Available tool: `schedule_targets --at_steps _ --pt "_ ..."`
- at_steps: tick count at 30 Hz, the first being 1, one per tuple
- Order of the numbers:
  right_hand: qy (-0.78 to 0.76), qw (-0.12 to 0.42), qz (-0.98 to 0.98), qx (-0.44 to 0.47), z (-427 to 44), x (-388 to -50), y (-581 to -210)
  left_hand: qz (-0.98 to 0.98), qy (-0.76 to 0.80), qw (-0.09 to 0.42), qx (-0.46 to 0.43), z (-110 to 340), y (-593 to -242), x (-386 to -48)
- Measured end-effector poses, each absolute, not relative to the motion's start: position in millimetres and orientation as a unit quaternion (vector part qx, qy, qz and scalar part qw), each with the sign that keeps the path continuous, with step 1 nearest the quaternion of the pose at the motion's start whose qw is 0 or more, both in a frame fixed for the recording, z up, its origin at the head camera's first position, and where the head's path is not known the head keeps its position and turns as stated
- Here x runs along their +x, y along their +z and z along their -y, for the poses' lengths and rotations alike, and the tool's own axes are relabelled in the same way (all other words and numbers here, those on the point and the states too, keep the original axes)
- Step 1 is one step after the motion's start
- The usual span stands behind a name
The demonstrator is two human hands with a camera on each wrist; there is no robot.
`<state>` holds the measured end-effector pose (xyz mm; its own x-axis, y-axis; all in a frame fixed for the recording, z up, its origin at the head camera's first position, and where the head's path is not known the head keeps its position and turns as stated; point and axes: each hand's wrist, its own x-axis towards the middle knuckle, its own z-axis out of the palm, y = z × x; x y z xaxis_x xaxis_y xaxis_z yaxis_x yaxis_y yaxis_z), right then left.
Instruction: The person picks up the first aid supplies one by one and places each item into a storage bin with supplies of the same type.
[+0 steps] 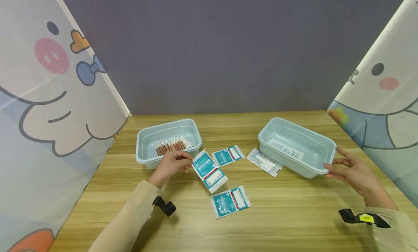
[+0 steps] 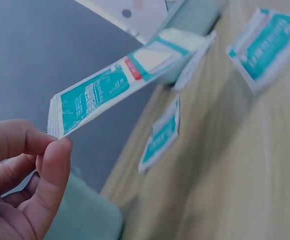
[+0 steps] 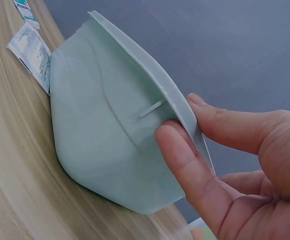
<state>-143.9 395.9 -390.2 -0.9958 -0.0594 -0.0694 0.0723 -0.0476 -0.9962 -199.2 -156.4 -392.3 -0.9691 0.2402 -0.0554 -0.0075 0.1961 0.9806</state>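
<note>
Packet (image 1: 209,171), raised over the table (image 1: 277,215) beside the left tub (image 1: 166,133), sits pinched at one end in the left hand (image 1: 173,166) while the right hand (image 1: 354,171) grips the right tub (image 1: 287,160) by its rim, and a light pinch, with that tub held steady, should work best.

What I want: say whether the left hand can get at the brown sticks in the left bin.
Probably yes: the left hand is beside the open-topped left bin, and the brown sticks show inside. But it pinches a teal-and-white packet, which it would likely need to release first.
</note>
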Motion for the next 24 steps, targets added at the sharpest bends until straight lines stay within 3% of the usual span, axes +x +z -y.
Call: schedule_targets --at_steps 24 --pt "-0.732 0.043 -0.680 0.005 -396 -144 -390 -0.672 0.726 0.112 0.095 49 -366 -240"
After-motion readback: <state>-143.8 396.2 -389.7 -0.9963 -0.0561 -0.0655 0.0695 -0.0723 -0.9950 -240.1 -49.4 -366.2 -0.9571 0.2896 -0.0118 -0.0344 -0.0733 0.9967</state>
